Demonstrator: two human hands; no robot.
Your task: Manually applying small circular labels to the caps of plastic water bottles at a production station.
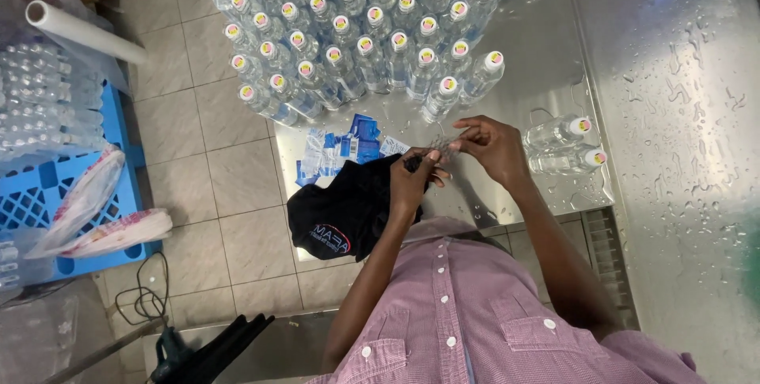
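Pinching a small clear scrap of plastic film (440,143) between both sets of fingertips, we hold it just above the near edge of the wet steel table (554,59); our left hand (412,180) comes up from below with thumb and forefinger pressed together on the film's near end, and our right hand (492,146) closes its fingers on the far end, so each hand is clamped on the same scrap; the film is too small and glossy for us to tell its exact shape. Just beyond our hands stands a dense block of capped water bottles (360,28), upright and touching one another, filling the far left part of the table; to the right of our right hand two more bottles (564,146) lie on their sides, close beside each other. Left of our left hand a heap of blue and white labels (340,146) rests on the table's edge, and a black cap (344,214) lies against it, hanging over the tiled floor (206,170). Farther left sits a blue crate (47,202) with a white roll (83,32) above it. Our pink checked shirt (475,313) fills the near foreground.
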